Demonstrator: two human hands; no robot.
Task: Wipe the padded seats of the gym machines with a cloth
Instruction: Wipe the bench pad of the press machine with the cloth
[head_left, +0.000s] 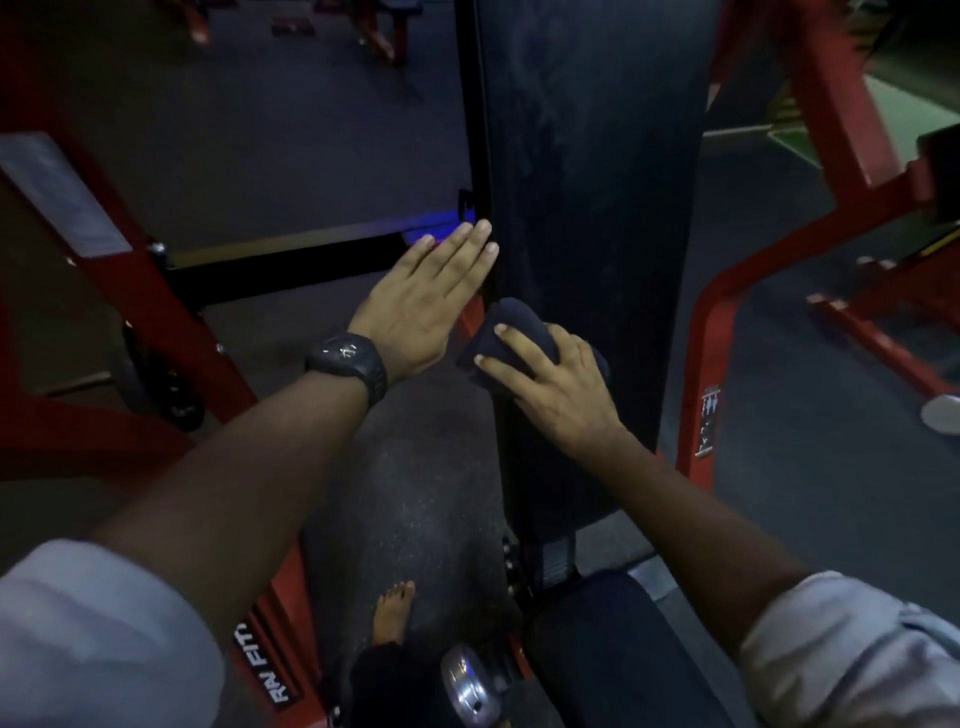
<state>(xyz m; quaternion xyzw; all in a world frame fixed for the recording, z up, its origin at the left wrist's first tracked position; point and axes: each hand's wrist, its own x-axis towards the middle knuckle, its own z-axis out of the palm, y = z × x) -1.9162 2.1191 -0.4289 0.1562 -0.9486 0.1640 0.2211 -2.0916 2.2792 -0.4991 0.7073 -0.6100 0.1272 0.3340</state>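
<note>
Far left: red frame of the machine over dark rubber floor. Next, left hand with a black watch at the wrist: flat, fingers straight and together, grasping nothing, fingertips touching the left edge of the long back pad, probably to steady it. Centre: the pad itself, black, smooth, narrow, running up the middle of the view, with faint pale streaks on the upper part; cannot tell whether damp wipe marks or just sheen in the dim light. Just right of the left hand: cloth, dark, bunched into a soft wad, pressed on the lower left part of the back pad, near its edge. Over it, right hand with fingers curled round the wad and gripping it against the padding. Judged mid-wipe on this pad — lower section being worked, upper section possibly done. Bottom right: seat pad, black and rounded, nothing touching it, no sign either way of wiping, so probably left to do. Also left to do, by the task wording: other red machines, blurred at the top edge. Bottom centre, beside the frame: a bare foot on the floor and a chrome knob under the seat.
</note>
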